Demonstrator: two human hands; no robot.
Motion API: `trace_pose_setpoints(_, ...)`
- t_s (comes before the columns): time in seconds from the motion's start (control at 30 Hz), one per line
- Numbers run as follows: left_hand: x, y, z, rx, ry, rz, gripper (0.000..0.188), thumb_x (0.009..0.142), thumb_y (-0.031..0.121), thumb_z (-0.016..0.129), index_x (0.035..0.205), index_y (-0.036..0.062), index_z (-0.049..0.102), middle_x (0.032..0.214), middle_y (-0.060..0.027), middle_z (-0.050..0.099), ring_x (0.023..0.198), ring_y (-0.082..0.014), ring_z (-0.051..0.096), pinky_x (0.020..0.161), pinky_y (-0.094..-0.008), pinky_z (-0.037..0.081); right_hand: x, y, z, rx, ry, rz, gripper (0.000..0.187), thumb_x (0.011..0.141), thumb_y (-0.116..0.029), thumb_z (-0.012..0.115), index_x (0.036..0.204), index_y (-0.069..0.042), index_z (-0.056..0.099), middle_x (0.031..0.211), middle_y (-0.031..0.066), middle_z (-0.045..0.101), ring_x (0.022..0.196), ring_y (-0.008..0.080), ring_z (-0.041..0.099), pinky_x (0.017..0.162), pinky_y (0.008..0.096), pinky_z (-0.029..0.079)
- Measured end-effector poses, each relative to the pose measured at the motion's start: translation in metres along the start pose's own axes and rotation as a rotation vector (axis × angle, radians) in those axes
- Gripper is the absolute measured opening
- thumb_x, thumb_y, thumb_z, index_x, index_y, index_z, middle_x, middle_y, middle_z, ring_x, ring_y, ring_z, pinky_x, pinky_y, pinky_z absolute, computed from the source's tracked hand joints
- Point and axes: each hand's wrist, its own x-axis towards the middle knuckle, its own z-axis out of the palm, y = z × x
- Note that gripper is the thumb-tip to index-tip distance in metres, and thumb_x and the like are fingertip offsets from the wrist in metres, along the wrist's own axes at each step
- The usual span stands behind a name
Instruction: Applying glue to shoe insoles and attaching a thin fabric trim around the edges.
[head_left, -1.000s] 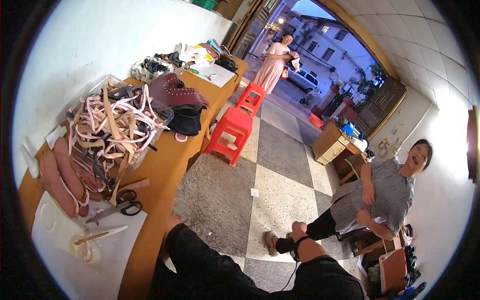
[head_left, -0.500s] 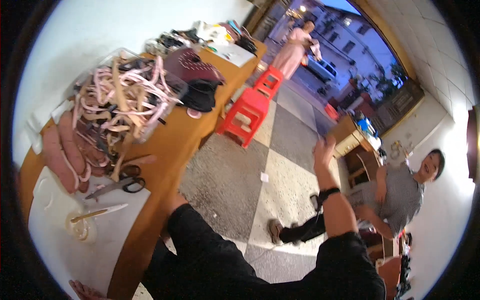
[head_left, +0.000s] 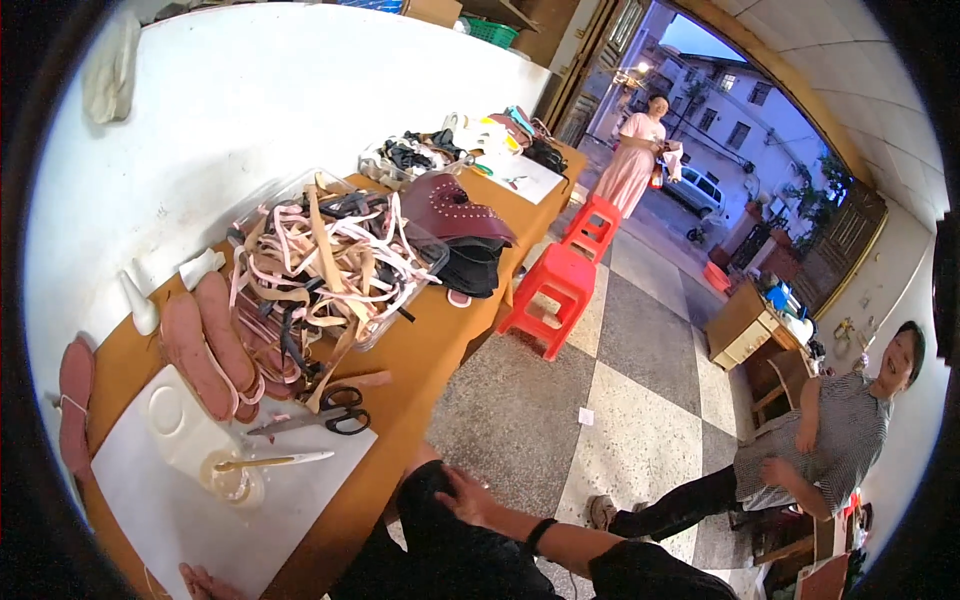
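My right hand (head_left: 466, 497), with a black band at its wrist, rests on my dark-trousered knee (head_left: 420, 495), fingers spread and holding nothing. At the lower edge my left hand (head_left: 207, 584) lies on a white sheet (head_left: 160, 510), partly cut off, fingers stretched out. A small tub (head_left: 238, 480) with a brush (head_left: 275, 461) across it stands on the sheet, beside a white plastic tray (head_left: 172, 415). Just beyond are black-handled scissors (head_left: 345, 411). Pinkish shoe soles (head_left: 197, 355) lie behind them, next to a clear bin (head_left: 380, 330) heaped with pink, tan and black straps (head_left: 325, 255).
The brown table (head_left: 450, 335) runs away along the white wall, carrying maroon studded pieces (head_left: 450, 208) and black pieces (head_left: 472, 268). Red plastic stools (head_left: 560, 280) stand beside it. One person (head_left: 810, 440) sits at the right; another (head_left: 635, 165) stands by the doorway.
My right hand has come down from a raised position onto my knee. The view has shifted, showing more of the table and wall. My left hand stays at the sheet.
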Motion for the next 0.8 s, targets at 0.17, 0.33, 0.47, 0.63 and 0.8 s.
trace_pose_setpoints(0.17, 0.001, 0.006, 0.008, -0.241, 0.055, -0.147, 0.045, 0.108, 0.02, 0.055, 0.145, -0.0063, 0.053, 0.143, -0.0197, 0.06, 0.128, -0.0288, 0.06, 0.112, -0.0408, 0.049, 0.028, -0.047, 0.015, -0.238, -0.035, 0.171, 0.095, 0.096, -0.054, 0.064, 0.161, 0.0, 0.021, 0.157, 0.0325, 0.036, 0.137, 0.0526, 0.047, 0.115, 0.0528, 0.042)
trace_pose_setpoints(0.33, 0.005, 0.014, 0.011, -0.102, 0.114, -0.237, 0.045, 0.11, 0.022, 0.05, 0.145, -0.006, 0.053, 0.142, -0.0191, 0.061, 0.13, -0.0276, 0.058, 0.114, -0.039, 0.046, 0.027, -0.054, 0.014, -0.244, 0.007, 0.21, 0.098, 0.096, -0.059, 0.061, 0.163, -0.003, 0.017, 0.155, 0.0303, 0.038, 0.137, 0.0502, 0.048, 0.115, 0.0533, 0.042)
trace_pose_setpoints(0.47, 0.008, 0.002, 0.003, -0.301, 0.085, -0.325, 0.047, 0.11, 0.024, 0.049, 0.146, -0.0057, 0.052, 0.145, -0.0197, 0.058, 0.136, -0.0277, 0.053, 0.118, -0.0403, 0.042, 0.027, -0.032, 0.018, -0.183, 0.007, 0.143, 0.094, 0.099, -0.06, 0.056, 0.164, -0.005, 0.017, 0.16, 0.0298, 0.033, 0.14, 0.0483, 0.046, 0.116, 0.0524, 0.041)
trace_pose_setpoints(0.63, -0.001, -0.01, -0.005, -0.293, 0.065, -0.273, 0.05, 0.111, 0.026, 0.046, 0.152, -0.0037, 0.046, 0.155, -0.0182, 0.049, 0.139, -0.0303, 0.051, 0.12, -0.0413, 0.04, 0.032, 0.08, 0.019, -0.17, -0.003, 0.224, 0.068, 0.106, -0.05, 0.046, 0.156, -0.005, 0.039, 0.151, 0.0315, 0.047, 0.133, 0.0494, 0.052, 0.111, 0.0535, 0.046)
trace_pose_setpoints(0.8, -0.006, -0.01, -0.006, -0.095, 0.009, -0.187, 0.05, 0.111, 0.028, 0.048, 0.152, -0.0007, 0.047, 0.159, -0.0181, 0.046, 0.144, -0.0296, 0.047, 0.121, -0.0384, 0.038, -0.079, 0.257, -0.092, -0.557, -0.418, 0.208, 0.041, 0.104, -0.042, 0.048, 0.125, -0.012, 0.068, 0.115, 0.0262, 0.07, 0.101, 0.0466, 0.067, 0.088, 0.0562, 0.053)
